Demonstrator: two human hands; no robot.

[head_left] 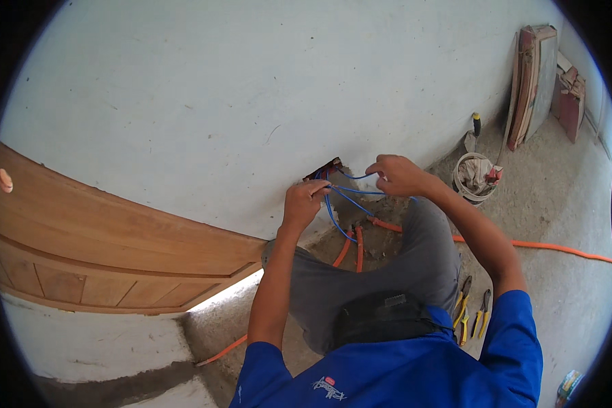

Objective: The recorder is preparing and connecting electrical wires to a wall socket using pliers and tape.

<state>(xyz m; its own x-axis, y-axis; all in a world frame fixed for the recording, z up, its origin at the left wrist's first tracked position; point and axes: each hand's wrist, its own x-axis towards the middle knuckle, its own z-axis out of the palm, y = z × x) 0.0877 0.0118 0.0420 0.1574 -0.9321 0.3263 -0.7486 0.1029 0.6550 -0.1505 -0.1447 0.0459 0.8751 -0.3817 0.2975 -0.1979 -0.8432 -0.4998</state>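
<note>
— What's straight ahead?
— I've got a hole in the wall, cables coming out, conduits down below it.
— Left?
— I'm seeing the door there.
— And right?
— I see a bucket near the wall, panels standing beyond it; closer in, pliers lying on the floor beside the right leg.

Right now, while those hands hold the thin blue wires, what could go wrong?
The thin blue wires bunch close together, so they might tangle or get mixed up. The jagged hole in the white wall is close to the bare left hand and could scrape it. Someone might trip on the long orange tube lying across the gray concrete floor.
</note>
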